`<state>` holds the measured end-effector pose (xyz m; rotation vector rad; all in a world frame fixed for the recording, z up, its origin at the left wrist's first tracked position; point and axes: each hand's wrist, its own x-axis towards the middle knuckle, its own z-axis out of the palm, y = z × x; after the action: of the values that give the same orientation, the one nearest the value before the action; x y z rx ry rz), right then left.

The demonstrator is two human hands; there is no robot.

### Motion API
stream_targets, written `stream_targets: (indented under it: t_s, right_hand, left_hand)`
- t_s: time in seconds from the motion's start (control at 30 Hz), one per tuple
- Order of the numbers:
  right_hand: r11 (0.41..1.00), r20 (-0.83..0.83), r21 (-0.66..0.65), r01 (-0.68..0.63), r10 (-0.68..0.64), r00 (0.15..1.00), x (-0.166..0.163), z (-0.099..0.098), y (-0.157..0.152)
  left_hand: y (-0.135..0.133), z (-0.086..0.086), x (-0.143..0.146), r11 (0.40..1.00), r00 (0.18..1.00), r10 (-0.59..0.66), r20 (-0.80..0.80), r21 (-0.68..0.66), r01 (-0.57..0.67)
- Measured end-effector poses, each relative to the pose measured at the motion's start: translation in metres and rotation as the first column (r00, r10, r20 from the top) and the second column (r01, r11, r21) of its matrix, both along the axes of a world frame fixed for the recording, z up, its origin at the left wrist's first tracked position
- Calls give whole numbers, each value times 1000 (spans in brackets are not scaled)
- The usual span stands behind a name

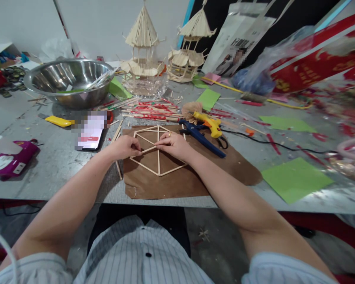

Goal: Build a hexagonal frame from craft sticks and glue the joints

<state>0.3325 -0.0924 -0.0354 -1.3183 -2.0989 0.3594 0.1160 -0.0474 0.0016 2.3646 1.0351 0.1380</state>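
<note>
A hexagonal frame of pale wooden sticks [159, 167] lies flat on a brown sheet [171, 187], with sticks crossing inside it. My left hand [126, 146] pinches the outer end of a short wooden stick [148, 150] near the frame's left corner. At the frame's middle, my right hand [173, 145] holds the same stick's inner end between thumb and fingers. Part of the frame's right side is hidden behind my right hand. Just beyond that hand lies a hot glue gun [202, 136] with a blue handle and yellow body.
Two stick-built pagoda models [144, 43] stand at the back, near a steel bowl [73, 79]. Chopsticks in red wrappers [154, 109] lie behind the frame. A phone [91, 132] and yellow cutter [57, 120] are left; green paper [296, 179] lies right, near a black cord [272, 146].
</note>
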Motion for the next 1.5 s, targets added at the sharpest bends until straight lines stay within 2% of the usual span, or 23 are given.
stream_targets:
  t_s: [0.23,0.47,1.03,1.5]
  right_hand:
    - [1000,-2,-11,6,-6,1000,0,0,1]
    - [996,-62,-60,65,-69,996,-5,6,-3]
    - [998,16,-30,49,-48,999,-4,5,0]
    - [998,-2,-39,46,-46,999,-4,5,-1]
  left_hand:
    - [0,0,0,1000,1000,-6,-11,2,7]
    - [1,-2,0,1000,1000,-1,-16,17,2]
    - [1,0,0,999,996,-29,-80,42,33]
    - [8,-5,-4,999,997,4,-79,-33,-6]
